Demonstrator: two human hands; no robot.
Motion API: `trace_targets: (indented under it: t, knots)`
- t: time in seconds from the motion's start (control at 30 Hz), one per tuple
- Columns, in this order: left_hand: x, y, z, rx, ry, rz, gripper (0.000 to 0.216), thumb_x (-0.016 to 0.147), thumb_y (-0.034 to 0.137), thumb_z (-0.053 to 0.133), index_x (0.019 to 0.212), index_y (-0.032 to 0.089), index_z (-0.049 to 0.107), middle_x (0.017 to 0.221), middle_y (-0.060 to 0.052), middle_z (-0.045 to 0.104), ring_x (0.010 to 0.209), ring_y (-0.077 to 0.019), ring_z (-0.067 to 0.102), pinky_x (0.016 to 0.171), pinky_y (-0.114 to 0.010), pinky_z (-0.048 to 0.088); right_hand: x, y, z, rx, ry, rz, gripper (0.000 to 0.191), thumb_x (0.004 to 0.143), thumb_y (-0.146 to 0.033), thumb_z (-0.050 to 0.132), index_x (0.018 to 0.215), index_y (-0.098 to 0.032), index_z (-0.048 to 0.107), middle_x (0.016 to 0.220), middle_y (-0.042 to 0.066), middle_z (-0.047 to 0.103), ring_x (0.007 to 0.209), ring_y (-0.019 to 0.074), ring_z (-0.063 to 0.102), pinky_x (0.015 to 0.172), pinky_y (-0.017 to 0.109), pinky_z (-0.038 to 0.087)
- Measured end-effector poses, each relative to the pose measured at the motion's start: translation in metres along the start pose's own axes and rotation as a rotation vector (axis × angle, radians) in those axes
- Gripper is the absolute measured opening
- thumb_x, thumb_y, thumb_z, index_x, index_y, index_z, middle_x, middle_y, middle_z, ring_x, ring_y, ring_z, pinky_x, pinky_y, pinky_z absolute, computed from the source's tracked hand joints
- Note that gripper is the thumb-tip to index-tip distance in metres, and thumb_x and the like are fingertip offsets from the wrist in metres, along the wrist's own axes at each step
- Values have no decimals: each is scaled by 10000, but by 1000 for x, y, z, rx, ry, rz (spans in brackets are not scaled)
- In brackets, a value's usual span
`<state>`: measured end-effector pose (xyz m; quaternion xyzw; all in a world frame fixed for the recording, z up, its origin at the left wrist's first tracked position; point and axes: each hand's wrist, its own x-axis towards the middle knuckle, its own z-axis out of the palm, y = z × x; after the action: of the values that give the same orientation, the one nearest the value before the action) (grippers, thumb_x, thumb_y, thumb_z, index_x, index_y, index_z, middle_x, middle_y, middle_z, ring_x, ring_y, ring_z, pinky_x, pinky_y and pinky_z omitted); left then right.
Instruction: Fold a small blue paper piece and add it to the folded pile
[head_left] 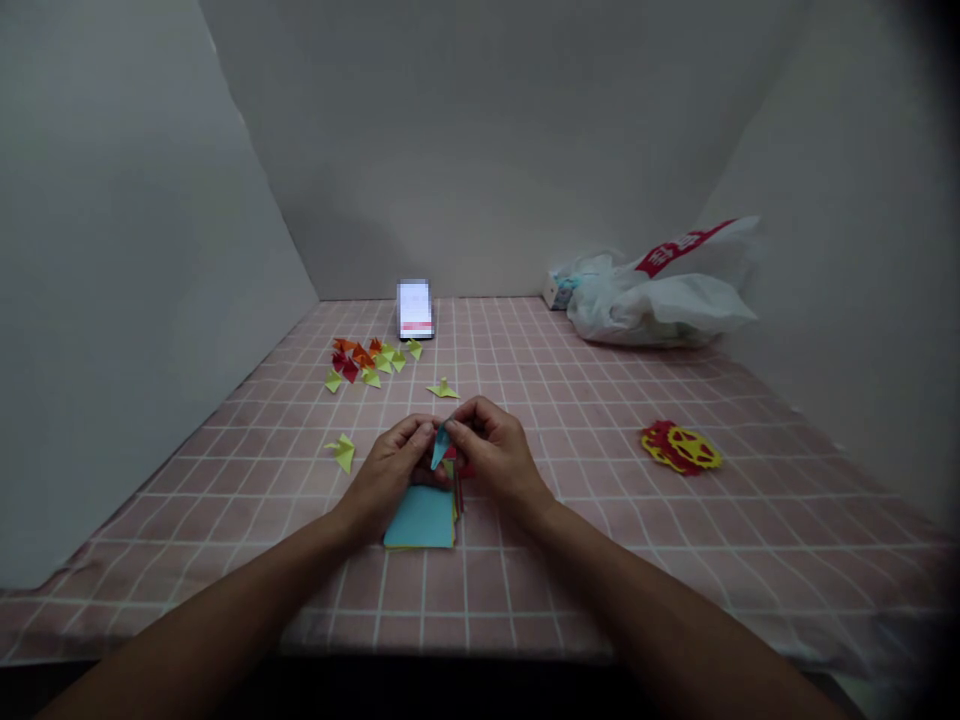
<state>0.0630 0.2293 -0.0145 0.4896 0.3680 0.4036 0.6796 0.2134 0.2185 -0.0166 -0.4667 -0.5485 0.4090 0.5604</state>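
Observation:
Between my two hands is a small piece of folded blue paper, narrow and pointed at its lower end. My left hand pinches it from the left, thumb on top. From the right, the thumb and fingers of my right hand close on its upper part, hiding some of it. Below them lies a stack of square coloured paper with a blue sheet on top. Red paper shows behind the fingers. A yellow folded paper crane sits left of my left hand, and another yellow crane lies just beyond my hands.
Several red, orange and yellow paper cranes are grouped at the back left. A phone with a lit screen stands behind them. White plastic bag and a small box rest at the back right. Red and yellow cutout discs lie to the right.

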Motion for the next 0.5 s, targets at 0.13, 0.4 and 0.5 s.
trace_targets:
  t: [0.13, 0.4, 0.5]
  knots:
    - [1, 0, -2, 23, 8, -26, 253, 859, 414, 701, 954, 184, 655, 769, 11, 639, 555, -66, 586, 573, -203, 544, 0, 0, 0, 7, -37, 3, 159, 819, -331, 631, 752, -209, 556, 690, -19, 553, 589, 120, 516, 535, 247, 421]
    - [2, -1, -3, 15, 14, -1, 237, 824, 374, 742, 937, 180, 666, 770, 11, 651, 553, -72, 603, 540, -190, 523, -1, 1, 1, 82, -60, 8, 134, 820, -314, 641, 806, -203, 568, 691, -32, 545, 577, 107, 524, 523, 235, 432]
    - [1, 0, -1, 16, 23, 2, 236, 822, 369, 743, 926, 174, 662, 738, 19, 643, 544, -67, 597, 540, -185, 520, -1, 1, 2, 99, -67, -5, 118, 818, -292, 635, 801, -198, 567, 677, -37, 545, 560, 96, 522, 516, 224, 428]
